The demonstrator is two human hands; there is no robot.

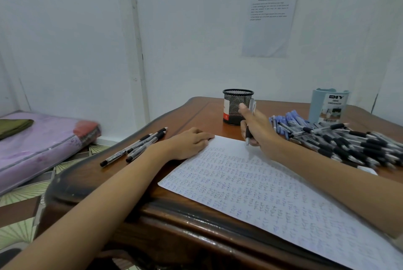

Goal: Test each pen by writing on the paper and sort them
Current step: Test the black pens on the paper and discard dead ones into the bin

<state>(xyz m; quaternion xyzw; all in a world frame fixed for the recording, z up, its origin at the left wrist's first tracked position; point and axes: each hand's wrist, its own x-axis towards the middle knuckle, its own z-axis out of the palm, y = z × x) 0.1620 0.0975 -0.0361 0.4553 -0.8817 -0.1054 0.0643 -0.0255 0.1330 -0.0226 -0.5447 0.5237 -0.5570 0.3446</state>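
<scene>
My left hand (189,142) lies flat at centre frame, fingers pressed together on the upper corner of the white sheet of paper covered in blue scribbles (263,189). My right hand (262,133), just right of it, has its fingers curled round a clear pen with a black grip (248,135), tip down over the paper's top edge. Behind it stands a black wire-mesh cup (234,104); I cannot tell its contents. The pale blue plastic desk organiser (329,107) at upper right hides its inside. A heap of loose black and blue pens (349,142) lies before it on the brown wooden tabletop (196,112), and a few black-grip pens (136,145) lie at left.
</scene>
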